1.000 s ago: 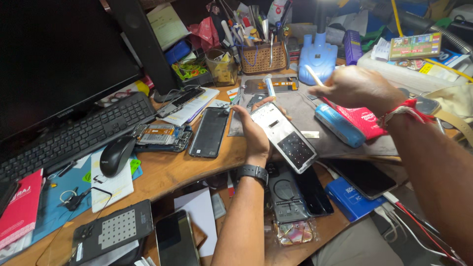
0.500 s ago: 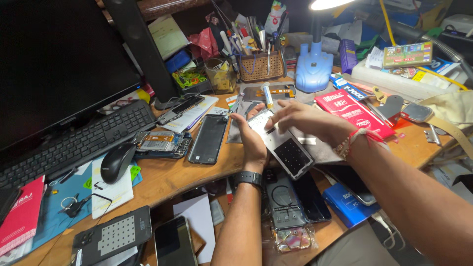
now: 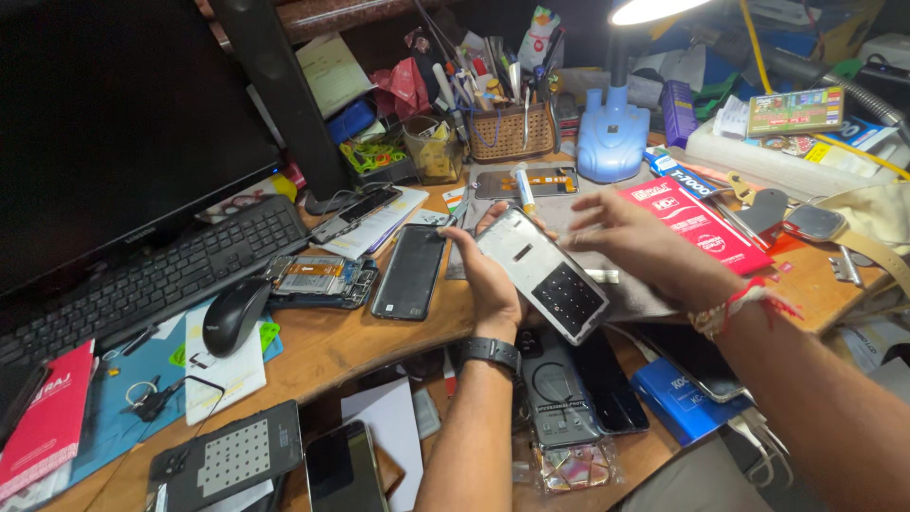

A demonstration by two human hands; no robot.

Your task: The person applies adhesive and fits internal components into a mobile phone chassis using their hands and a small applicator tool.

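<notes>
Silver phone panel [image 3: 542,273] partly behind fingers [image 3: 474,251]

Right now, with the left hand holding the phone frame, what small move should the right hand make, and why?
Probably lower the right hand onto the phone frame: the left hand grips only its lower-left edge, and the right hand's fingers hover open above its top end.

Two hands are seen: left hand [image 3: 493,284], right hand [image 3: 645,248]. One phone panel [image 3: 542,273] is held. One keyboard [image 3: 142,284], one mouse [image 3: 232,315], one monitor [image 3: 104,133] are counted. One opened phone [image 3: 318,281] w/ exposed boards and one dark phone [image 3: 409,271] lie flat beside it. One blue desk lamp [image 3: 613,133], one wicker basket [image 3: 512,133] of tools, one red packet [image 3: 697,226], one wristwatch [image 3: 488,354] are noted. Approx. four more phones or panels are counted along the near edge; the exact no. can't be told.
</notes>
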